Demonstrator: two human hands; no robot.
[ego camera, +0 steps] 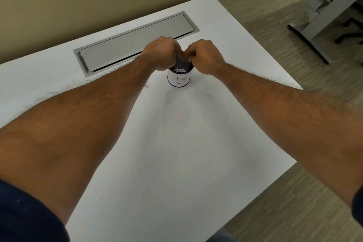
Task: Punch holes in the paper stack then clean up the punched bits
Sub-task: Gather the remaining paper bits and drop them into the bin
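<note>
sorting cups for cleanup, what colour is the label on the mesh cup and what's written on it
White label with a hand-drawn letter B, on the black mesh cup; head view.

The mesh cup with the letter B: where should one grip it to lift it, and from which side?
Grip the mesh cup around its labelled wall, from the near side. It stands upright and round; both hands, left and right, crowd its rim, and paper bits lie inside, so keep it level.

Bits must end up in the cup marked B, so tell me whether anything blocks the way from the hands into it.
Nothing visible does. The left hand and right hand hover together directly over the open mouth of the black mesh cup with the white B label, white paper bits already inside.
</note>
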